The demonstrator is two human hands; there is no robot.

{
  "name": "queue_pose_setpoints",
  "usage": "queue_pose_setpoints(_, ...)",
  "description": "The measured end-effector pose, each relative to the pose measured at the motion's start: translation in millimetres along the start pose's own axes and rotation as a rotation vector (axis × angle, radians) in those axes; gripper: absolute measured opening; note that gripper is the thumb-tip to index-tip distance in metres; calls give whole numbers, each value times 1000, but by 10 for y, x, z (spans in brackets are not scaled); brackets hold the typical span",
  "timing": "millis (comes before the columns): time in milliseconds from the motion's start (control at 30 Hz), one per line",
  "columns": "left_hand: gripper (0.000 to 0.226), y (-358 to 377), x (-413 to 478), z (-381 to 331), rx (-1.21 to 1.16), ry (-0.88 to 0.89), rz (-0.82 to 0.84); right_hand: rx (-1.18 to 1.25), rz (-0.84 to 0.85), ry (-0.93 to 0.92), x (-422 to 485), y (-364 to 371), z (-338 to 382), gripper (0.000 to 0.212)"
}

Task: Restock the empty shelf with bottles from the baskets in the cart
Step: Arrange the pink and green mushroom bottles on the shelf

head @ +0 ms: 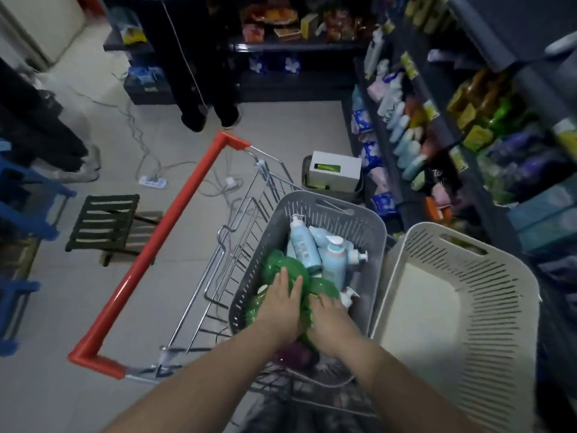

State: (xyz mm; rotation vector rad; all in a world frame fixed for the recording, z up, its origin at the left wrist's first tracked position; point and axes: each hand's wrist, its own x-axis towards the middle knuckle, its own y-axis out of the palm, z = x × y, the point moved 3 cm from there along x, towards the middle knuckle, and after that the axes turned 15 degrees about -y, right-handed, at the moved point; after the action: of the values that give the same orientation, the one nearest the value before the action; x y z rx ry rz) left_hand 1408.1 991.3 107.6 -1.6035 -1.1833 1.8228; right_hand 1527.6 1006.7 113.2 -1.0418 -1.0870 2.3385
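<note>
A wire cart (249,220) with a red handle (162,242) carries a grey basket (359,223) and a white basket (487,285). The grey basket holds several light blue pump bottles (304,245) and green bottles (274,265). Both my hands are down in the grey basket. My left hand (282,304) lies over a green bottle with its fingers wrapped on it. My right hand (332,323) presses on another green bottle (324,287) beside it. The white basket shows only its bare bottom. Shelves (415,135) at the right hold many bottles.
A person's legs (206,98) stand past the cart's far end, another person's at the left edge. Cables and a power strip (153,181) lie on the floor. A dark folding stool (106,223) stands left of the cart. A white box (335,170) sits in a bin by the shelves.
</note>
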Motion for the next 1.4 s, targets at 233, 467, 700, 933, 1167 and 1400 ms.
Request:
queue_pose_setpoints(233, 99, 279, 66, 30, -72, -46, -173, 1, -286, 334, 265, 237, 24, 69)
queue_pose_setpoints(467, 103, 167, 258, 87, -21, -114, -126, 251, -334, 620, 361, 261, -77, 92)
queue_pose_setpoints(700, 122, 59, 274, 109, -3, -150, -96, 537, -337, 792, 388, 305, -287, 113)
queue_pose_setpoints(933, 124, -41, 201, 190, -651, -72, 138, 787, -532, 637, 233, 272, -348, 88)
queue_pose_setpoints(1167, 84, -139, 187, 341, -1893, -184, 743, 1402, -754, 354, -140, -161, -230, 94)
queue_pose_setpoints(1400, 73, -689, 100, 285, -2074, 221, 1053, 2044, -786, 45, -205, -556, 0, 57)
